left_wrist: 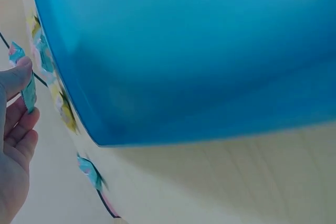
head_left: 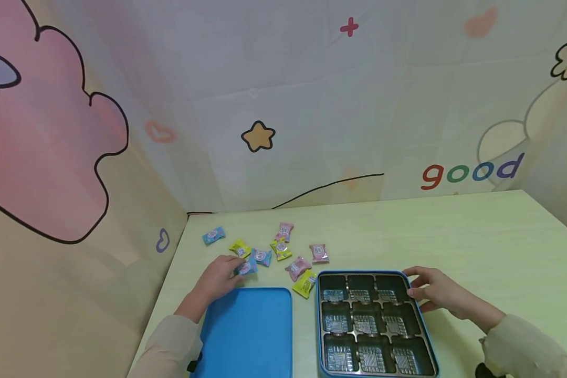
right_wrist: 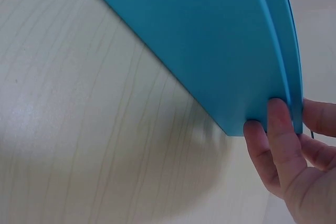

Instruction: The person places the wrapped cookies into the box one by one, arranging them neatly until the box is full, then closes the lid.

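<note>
My left hand [head_left: 219, 278] pinches a blue-wrapped candy [head_left: 247, 268] between thumb and fingers, above the far left corner of a flat blue lid [head_left: 252, 331]. In the left wrist view that candy [left_wrist: 28, 90] is clear of the table. My right hand [head_left: 437, 290] holds the far right corner of a blue box [head_left: 430, 341], its fingers bent around the rim and side. The box's dark insert [head_left: 366, 317] has several square compartments, with no candy visible in them. In the right wrist view, fingertips [right_wrist: 279, 113] press the box's outer wall [right_wrist: 210, 51].
Beyond the lid and box lie loose wrapped candies: blue ones [head_left: 213, 235], yellow ones [head_left: 304, 284] and pink ones [head_left: 319, 253]. The pale wooden table [head_left: 482, 236] meets a printed wall covering [head_left: 312, 131] at the back and left.
</note>
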Demonstrator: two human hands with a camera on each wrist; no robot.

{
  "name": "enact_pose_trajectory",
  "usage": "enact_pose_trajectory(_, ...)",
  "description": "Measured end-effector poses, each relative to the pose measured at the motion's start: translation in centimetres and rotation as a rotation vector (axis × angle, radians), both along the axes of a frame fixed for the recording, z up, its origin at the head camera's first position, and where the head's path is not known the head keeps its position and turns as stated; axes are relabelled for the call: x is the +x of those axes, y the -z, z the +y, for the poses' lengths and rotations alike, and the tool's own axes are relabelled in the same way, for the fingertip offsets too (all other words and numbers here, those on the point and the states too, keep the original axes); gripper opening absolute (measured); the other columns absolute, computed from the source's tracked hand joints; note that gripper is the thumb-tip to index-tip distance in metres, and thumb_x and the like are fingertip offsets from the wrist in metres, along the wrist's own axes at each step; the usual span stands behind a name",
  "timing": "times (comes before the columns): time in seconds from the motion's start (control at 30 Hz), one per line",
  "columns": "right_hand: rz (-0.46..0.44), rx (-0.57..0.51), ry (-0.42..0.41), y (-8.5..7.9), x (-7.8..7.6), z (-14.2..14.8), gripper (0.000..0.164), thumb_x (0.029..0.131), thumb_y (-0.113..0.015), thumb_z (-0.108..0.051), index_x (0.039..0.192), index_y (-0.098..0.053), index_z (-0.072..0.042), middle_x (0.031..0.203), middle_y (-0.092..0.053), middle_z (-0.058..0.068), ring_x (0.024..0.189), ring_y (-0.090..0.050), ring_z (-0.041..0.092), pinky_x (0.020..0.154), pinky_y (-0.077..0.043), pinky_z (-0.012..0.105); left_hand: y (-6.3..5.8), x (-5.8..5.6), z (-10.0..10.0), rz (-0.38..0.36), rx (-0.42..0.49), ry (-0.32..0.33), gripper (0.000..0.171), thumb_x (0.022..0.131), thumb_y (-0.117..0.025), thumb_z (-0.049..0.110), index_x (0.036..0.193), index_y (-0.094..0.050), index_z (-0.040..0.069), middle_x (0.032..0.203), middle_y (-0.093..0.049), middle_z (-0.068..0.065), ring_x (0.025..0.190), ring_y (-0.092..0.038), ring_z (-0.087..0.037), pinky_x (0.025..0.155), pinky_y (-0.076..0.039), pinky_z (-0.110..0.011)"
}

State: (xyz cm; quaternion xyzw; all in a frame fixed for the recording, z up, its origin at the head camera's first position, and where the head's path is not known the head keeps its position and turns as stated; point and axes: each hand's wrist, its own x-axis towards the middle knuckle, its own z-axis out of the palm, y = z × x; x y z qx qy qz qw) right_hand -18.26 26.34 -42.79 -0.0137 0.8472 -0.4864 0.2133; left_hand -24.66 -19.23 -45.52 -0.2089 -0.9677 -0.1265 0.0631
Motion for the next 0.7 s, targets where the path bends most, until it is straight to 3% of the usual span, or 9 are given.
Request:
enact_pose_trajectory(0.4, 0.003, 0.003, 0.0, -0.1, 0.1, 0.0, 0.053, 0.085, -0.054, -0.006, 0.129, -0.029, 0.009, 0.104, -0.047, 0.024, 0.076, -0.057, 0.019, 0.063, -0.053, 0.038, -0.9, 0.7, 1.4, 0.118, 0.031, 0.11, 0.037, 0.078, -0.066, 0.021, 0.111, -0.061, 0.007, 0.106, -0.061, -0.008, 0.102, -0.054, -0.023, 0.085, -0.046, -0.036)
enact_pose_trajectory(0.7, 0.006, -0.001, 0.001, -0.1, 0.1, 0.0, 0.053, 0.085, -0.054, -0.006, 0.129, -0.029, 0.009, 0.103, -0.047, 0.024, 0.075, -0.056, 0.019, 0.063, -0.053, 0.037, -1.2, 1.1, 2.3, 0.141, 0.006, 0.124, 0.034, 0.08, -0.064, 0.022, 0.111, -0.061, 0.009, 0.104, -0.061, -0.004, 0.099, -0.054, -0.019, 0.082, -0.048, -0.032)
